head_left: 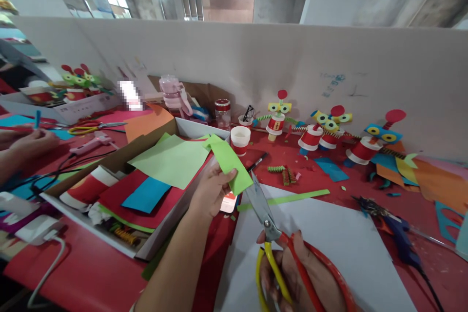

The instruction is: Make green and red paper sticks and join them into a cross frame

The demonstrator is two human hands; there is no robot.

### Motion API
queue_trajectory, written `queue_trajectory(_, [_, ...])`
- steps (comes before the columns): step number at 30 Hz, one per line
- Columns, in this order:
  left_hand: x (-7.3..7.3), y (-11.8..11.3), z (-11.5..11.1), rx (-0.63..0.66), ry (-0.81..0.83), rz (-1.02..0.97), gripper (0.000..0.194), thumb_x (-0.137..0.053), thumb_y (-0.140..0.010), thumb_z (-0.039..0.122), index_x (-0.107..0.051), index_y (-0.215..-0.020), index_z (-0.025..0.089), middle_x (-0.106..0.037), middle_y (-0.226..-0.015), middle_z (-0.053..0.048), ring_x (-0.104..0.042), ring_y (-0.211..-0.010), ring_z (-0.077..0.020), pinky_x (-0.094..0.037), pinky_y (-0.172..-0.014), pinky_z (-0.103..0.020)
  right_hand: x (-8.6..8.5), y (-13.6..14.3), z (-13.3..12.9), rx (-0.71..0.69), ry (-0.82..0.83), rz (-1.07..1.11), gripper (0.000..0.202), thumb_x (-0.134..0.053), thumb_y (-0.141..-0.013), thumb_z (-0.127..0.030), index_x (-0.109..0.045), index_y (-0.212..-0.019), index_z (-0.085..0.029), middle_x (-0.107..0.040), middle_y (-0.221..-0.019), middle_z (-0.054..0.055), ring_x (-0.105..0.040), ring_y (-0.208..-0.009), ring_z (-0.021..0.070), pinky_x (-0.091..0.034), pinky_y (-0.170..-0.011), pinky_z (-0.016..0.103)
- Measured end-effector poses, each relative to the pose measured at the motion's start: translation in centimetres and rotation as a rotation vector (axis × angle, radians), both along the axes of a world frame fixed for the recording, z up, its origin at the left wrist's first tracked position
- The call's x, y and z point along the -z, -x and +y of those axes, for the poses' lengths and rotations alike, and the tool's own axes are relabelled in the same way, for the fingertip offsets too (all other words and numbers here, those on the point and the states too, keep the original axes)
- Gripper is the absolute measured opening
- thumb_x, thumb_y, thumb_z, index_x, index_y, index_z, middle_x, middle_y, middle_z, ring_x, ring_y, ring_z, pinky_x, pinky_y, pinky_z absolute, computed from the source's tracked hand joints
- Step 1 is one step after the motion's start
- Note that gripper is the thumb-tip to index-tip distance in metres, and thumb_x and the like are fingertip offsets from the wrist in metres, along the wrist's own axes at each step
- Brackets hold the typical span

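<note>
My left hand (214, 187) pinches a bright green paper strip (234, 163) near the middle of the view, beside the white box's right edge. Red-and-yellow handled scissors (267, 224) are in my right hand (300, 268), their blades slightly parted and pointing up at the strip's lower end. Beneath the scissors lies a large white sheet (329, 234). A narrow green strip (292, 198) rests across the sheet's far edge, behind the blades.
An open box (142, 248) of coloured paper stands at left. Paper-cup figures (276, 124) line the partition. At right lies a blue glue gun (398, 239). Another person's hands (32, 148) show at far left. A paper cup (240, 140) stands centrally.
</note>
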State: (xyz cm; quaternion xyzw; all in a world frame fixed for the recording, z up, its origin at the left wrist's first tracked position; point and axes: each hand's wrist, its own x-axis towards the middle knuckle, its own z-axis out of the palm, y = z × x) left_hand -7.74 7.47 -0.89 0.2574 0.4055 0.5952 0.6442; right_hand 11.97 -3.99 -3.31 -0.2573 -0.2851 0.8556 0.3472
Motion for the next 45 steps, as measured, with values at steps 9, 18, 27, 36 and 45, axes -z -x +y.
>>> queue_trajectory(9, [-0.4, -0.7, -1.4, 0.264, 0.098, 0.072, 0.047, -0.085, -0.054, 0.013, -0.065, -0.097, 0.019, -0.073, -0.079, -0.004, -0.069, -0.067, -0.0171, -0.053, -0.058, -0.024, -0.7, -0.8, 0.8, 0.018, 0.061, 0.025, 0.072, -0.033, -0.083, -0.076, -0.047, -0.122, -0.017, -0.063, -0.076, 0.008, -0.056, -0.06, 0.0147, -0.039, -0.04, 0.017])
queue_trajectory(18, [-0.6, -2.5, -1.2, 0.092, 0.253, -0.028, 0.011, -0.073, -0.072, 0.017, -0.065, -0.08, 0.014, -0.071, -0.068, -0.003, -0.064, -0.052, -0.0132, -0.053, -0.049, -0.022, 0.6, -0.3, 0.6, 0.068, 0.007, 0.039, 0.079, -0.021, -0.084, -0.077, -0.047, -0.126, -0.016, -0.064, -0.075, 0.008, -0.057, -0.057, 0.0138, -0.038, -0.04, 0.017])
queue_trajectory(27, [-0.2, -2.7, -1.2, 0.053, 0.173, 0.011, 0.024, -0.08, -0.063, 0.017, -0.066, -0.083, 0.013, -0.072, -0.068, -0.002, -0.067, -0.057, -0.0145, -0.054, -0.053, -0.021, 0.4, -0.4, 0.8, 0.058, -0.022, 0.028, 0.08, -0.023, -0.082, -0.079, -0.047, -0.125, -0.016, -0.063, -0.074, 0.007, -0.054, -0.055, 0.0125, -0.039, -0.04, 0.017])
queue_trajectory(36, [-0.7, -1.0, -0.9, 0.077, 0.186, 0.069, 0.012, -0.075, -0.066, 0.015, -0.068, -0.075, 0.015, -0.072, -0.068, -0.004, -0.065, -0.055, -0.0145, -0.053, -0.055, -0.024, -0.3, -0.7, 0.4, 0.03, -0.011, 0.031, 0.073, -0.03, -0.084, -0.076, -0.052, -0.12, -0.016, -0.061, -0.074, 0.006, -0.049, -0.055, 0.0109, -0.035, -0.04, 0.017])
queue_trajectory(45, [-1.0, -1.8, -1.8, 0.309, 0.193, 0.003, 0.028, -0.084, -0.056, 0.017, -0.068, -0.079, 0.013, -0.073, -0.07, -0.007, -0.066, -0.053, -0.0184, -0.054, -0.053, -0.028, -0.8, -0.6, 0.5, 0.05, -0.011, -0.034, 0.075, -0.031, -0.083, -0.077, -0.057, -0.115, -0.015, -0.059, -0.075, 0.006, -0.046, -0.057, 0.0106, -0.032, -0.041, 0.017])
